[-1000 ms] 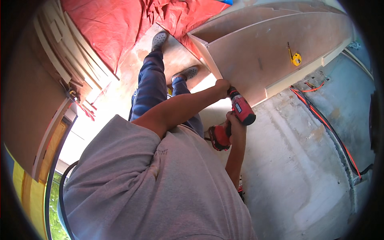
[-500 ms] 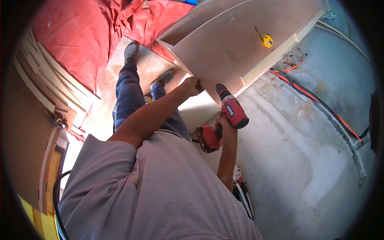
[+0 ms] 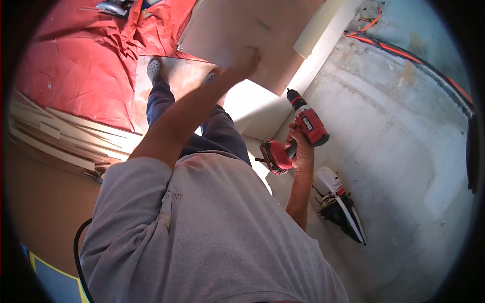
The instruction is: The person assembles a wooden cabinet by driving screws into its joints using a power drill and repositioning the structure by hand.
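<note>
My right hand [image 3: 302, 149] grips the handle of a red and black cordless drill [image 3: 312, 123]. The drill's tip points up and to the left, close to the near corner of a brown wooden panel [image 3: 227, 25]. Over that panel is my left hand [image 3: 246, 63], smeared by motion, so its fingers cannot be made out. Whether it touches the panel is also unclear. A pale strip [image 3: 316, 30] runs along the panel's right side.
A white and black power tool [image 3: 337, 202] lies on the grey concrete surface [image 3: 384, 166] at right. Orange and black cables [image 3: 399, 50] run along that surface. Red sheeting [image 3: 86, 65] spreads at far left, beside stacked wood strips [image 3: 76, 131]. My shoes stand near the panel.
The view has shifted, and the yellow tape measure has left it. My left hand is now farther over the panel and blurred. My right hand still holds the drill, its tip near the panel corner.
</note>
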A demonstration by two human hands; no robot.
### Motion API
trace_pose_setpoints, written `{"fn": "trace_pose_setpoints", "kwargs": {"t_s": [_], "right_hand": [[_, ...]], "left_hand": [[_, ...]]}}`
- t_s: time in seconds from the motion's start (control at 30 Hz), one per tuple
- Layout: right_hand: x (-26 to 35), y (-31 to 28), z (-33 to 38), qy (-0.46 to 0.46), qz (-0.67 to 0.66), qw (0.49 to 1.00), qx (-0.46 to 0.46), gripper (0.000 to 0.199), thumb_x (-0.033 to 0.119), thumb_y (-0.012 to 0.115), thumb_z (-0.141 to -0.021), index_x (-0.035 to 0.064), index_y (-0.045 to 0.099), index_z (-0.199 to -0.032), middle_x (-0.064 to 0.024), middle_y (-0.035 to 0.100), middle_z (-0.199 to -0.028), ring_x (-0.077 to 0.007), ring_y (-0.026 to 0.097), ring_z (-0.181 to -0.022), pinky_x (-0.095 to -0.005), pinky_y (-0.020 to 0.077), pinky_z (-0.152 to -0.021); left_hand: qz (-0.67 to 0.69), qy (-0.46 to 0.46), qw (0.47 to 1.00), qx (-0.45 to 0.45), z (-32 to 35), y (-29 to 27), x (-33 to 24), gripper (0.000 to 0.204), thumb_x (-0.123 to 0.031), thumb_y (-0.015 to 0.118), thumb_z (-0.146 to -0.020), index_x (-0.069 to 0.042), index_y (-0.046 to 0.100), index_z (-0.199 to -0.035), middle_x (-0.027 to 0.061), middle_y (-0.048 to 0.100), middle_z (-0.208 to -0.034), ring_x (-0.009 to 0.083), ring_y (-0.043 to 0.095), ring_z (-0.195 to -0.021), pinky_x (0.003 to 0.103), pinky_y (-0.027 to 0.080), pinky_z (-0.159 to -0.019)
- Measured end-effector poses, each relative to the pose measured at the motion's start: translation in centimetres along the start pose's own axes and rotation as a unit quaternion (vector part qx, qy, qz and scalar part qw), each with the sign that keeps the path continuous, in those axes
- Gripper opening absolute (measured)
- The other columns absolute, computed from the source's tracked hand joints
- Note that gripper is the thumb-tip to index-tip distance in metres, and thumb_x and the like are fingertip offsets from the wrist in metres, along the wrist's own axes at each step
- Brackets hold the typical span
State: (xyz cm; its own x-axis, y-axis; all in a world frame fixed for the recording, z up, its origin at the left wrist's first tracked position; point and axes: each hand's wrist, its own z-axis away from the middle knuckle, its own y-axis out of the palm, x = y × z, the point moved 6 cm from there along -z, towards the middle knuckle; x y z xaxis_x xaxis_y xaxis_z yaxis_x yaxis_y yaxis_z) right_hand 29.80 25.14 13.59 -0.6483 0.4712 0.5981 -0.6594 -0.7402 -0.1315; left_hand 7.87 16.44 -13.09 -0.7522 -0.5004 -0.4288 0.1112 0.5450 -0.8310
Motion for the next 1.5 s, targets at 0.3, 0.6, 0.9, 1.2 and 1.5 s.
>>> {"fn": "trace_pose_setpoints", "kwargs": {"t_s": [0.3, 0.6, 0.9, 1.2, 1.5], "right_hand": [[-9.2, -7.9, -4.0, 0.056, -0.1, 0.992, -0.045, 0.02, 0.013, 0.074, -0.084, 0.0091, 0.061, -0.098, 0.0001, 0.056, -0.069, -0.0111, 0.055, -0.051, -0.0264, 0.0467, -0.047], [-10.9, -9.3, -5.8, 0.036, -0.126, 0.991, -0.009, 0.022, 0.012, 0.074, -0.085, 0.0072, 0.062, -0.102, 0.0005, 0.057, -0.069, -0.0101, 0.055, -0.051, -0.0261, 0.0486, -0.047], [-10.1, -9.6, -6.9, 0.043, -0.103, 0.994, -0.012, 0.017, 0.008, 0.07, -0.084, 0.0051, 0.061, -0.098, -0.0016, 0.057, -0.071, -0.0118, 0.054, -0.054, -0.0264, 0.0452, -0.05], [-9.5, -10.7, -9.6, 0.031, -0.097, 0.995, 0.012, 0.02, 0.011, 0.073, -0.086, 0.0084, 0.063, -0.103, 0.0015, 0.056, -0.074, -0.0079, 0.053, -0.058, -0.0241, 0.0471, -0.051], [-8.6, -10.6, -11.5, 0.036, -0.085, 0.996, 0.019, 0.017, 0.011, 0.072, -0.086, 0.007, 0.063, -0.1, 0.0013, 0.056, -0.074, -0.0077, 0.053, -0.059, -0.0234, 0.0467, -0.051]], "left_hand": [[0.178, -0.132, 0.971, 0.09, -8.9, -2.5, -1.0, 0.027, -0.025, 0.053, -0.099, -0.001, 0.065, -0.106, 0.0212, 0.069, -0.098, 0.0417, 0.065, -0.087, 0.044, 0.055, -0.079], [0.647, -0.402, 0.548, 0.346, 3.1, -2.3, -13.5, 0.026, -0.011, 0.051, -0.098, 0.003, 0.058, -0.118, 0.0145, 0.069, -0.084, 0.0234, 0.069, -0.073, 0.035, 0.058, -0.068], [0.683, -0.515, 0.377, 0.355, 8.2, 2.7, -20.7, 0.029, -0.034, 0.048, -0.105, -0.006, 0.057, -0.098, -0.0021, 0.043, -0.066, 0.0138, 0.049, -0.062, 0.038, 0.052, -0.073], [0.729, -0.57, 0.263, 0.274, 3.3, 2.5, -25.3, 0.036, -0.048, 0.068, -0.095, -0.013, 0.059, -0.096, -0.0057, 0.04, -0.064, 0.0082, 0.042, -0.057, 0.036, 0.05, -0.069], [0.721, -0.598, 0.253, 0.241, 2.6, 3.8, -24.6, 0.04, -0.05, 0.072, -0.09, -0.013, 0.058, -0.093, -0.0047, 0.041, -0.064, 0.0096, 0.042, -0.058, 0.034, 0.047, -0.066]]}}
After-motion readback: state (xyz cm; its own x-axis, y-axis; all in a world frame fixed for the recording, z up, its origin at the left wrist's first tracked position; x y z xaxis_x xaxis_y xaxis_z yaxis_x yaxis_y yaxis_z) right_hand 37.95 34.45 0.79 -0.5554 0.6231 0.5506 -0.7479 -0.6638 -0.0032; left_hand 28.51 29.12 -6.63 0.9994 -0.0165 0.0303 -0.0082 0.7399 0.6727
